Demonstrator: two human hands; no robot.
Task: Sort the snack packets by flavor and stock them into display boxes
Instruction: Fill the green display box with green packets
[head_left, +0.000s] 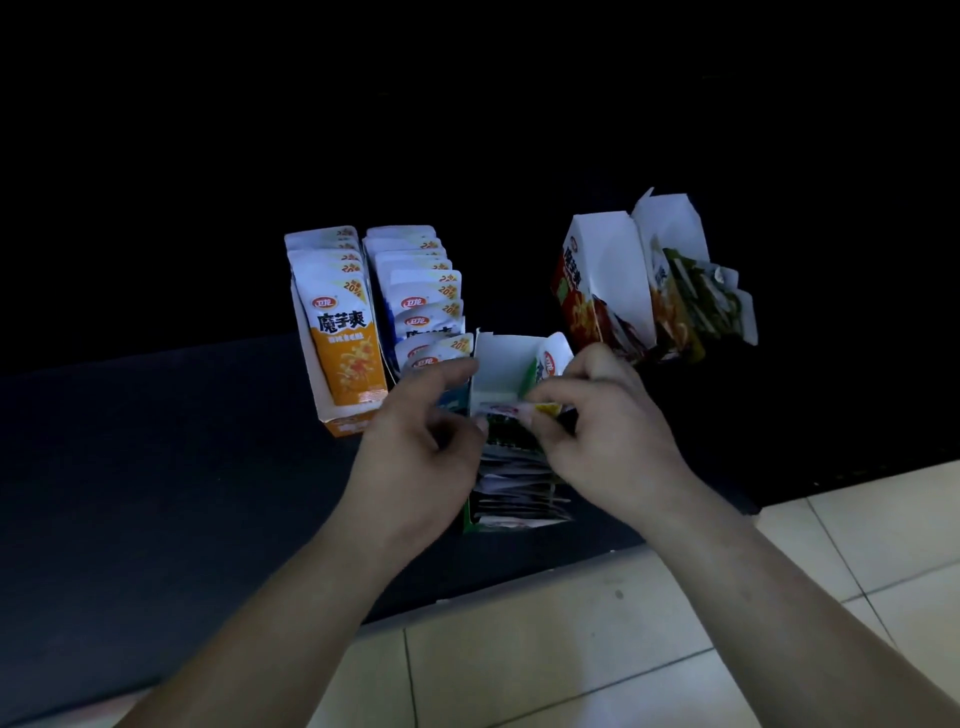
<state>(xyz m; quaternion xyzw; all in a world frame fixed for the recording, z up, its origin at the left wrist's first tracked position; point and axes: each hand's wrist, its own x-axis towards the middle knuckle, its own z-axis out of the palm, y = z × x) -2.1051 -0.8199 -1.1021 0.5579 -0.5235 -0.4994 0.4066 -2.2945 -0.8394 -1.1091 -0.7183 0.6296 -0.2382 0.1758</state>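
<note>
**Desk:** What do the fingers have?

**Photographer:** The right hand (608, 431) has its fingers curled, pinching a snack packet (501, 409) edge-up over the green display box (506, 358), with more packets stacked below the knuckles. The left hand (415, 447) brings its thumb tip to the packet's other end and holds its index finger straight. I cannot tell whether it grips.

**Desk:** And around them?

**Photographer:** Just beyond the left fingertips is a row of white-topped packets (421, 291). Further left stands the orange display box (343, 423), full. Beyond the right knuckles a red box (597, 275) leans, tilted. Everything sits on a dark mat (156, 441).
</note>
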